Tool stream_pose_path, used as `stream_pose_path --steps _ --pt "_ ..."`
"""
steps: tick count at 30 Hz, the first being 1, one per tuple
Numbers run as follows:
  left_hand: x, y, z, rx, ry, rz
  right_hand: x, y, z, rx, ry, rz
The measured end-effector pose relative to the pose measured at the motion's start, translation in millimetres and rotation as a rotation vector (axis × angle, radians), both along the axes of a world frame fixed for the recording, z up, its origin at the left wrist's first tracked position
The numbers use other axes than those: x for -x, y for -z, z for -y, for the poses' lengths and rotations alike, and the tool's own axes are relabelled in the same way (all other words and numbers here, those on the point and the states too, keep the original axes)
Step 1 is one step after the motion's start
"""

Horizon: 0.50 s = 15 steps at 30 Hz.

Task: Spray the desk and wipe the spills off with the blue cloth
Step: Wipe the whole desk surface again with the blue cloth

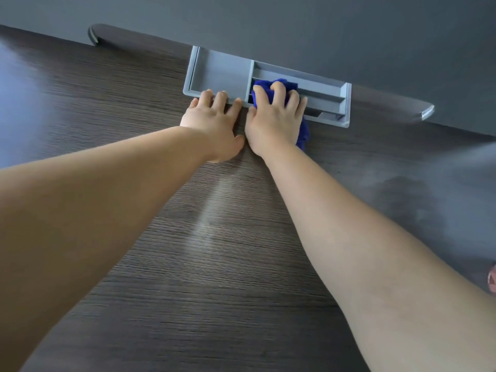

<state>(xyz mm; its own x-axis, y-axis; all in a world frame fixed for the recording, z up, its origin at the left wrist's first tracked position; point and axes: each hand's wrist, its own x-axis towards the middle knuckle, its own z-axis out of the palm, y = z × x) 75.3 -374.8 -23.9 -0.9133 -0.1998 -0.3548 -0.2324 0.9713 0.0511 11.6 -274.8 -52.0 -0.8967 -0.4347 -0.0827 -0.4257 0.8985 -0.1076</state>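
**Both hands up at the tray, cloth in the right**

Both arms were stretched far across the dark wood-grain desk (188,277) to its back edge. There a grey tray (222,73) sat sunk into the top, hard against the dark panel (322,28) behind. The right hand (273,122) had its grip closed round the blue cloth (269,86), fingers curled over the bunched fabric. It was pressing the cloth into the tray's right-hand compartment, the one with the long slots. A fold of blue spilled out under the heel of the hand onto the desk, just in front of the tray's near rim.

The left hand (214,124) lay flat beside it with thumb nearly touching thumb — fingers straight, holding nothing, fingertips up against the rim of the left compartment.

A pale streak (204,218) ran down the desk between the forearms. Off to the right was a darker patch (402,205) — it looked damp, though the blur there made that hard to call.
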Motion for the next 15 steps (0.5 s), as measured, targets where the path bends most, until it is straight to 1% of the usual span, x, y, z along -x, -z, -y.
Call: stream_pose_path --steps 3,4,9,12,13,15 --pt "0.0 1.1 -0.7 0.026 0.001 0.007 9.2 0.2 -23.3 0.011 -0.066 -0.028" --pt "-0.9 1.6 -1.0 0.033 0.010 0.009 13.7 0.6 -37.1 0.011 -0.058 -0.045" --pt "-2.0 3.3 -1.0 0.044 0.028 0.019 31.5 3.3 -97.8 -0.022 0.112 -0.078" --pt "-1.3 3.1 -4.7 0.047 0.024 0.033 24.5 4.2 -76.0 0.002 0.190 -0.053" --pt "-0.6 3.5 -5.8 0.047 0.018 0.031 19.4 4.1 -62.5 0.006 0.177 -0.042" --pt "1.0 3.8 -7.6 0.054 0.009 0.026 9.2 4.5 -43.4 -0.002 0.074 -0.020"
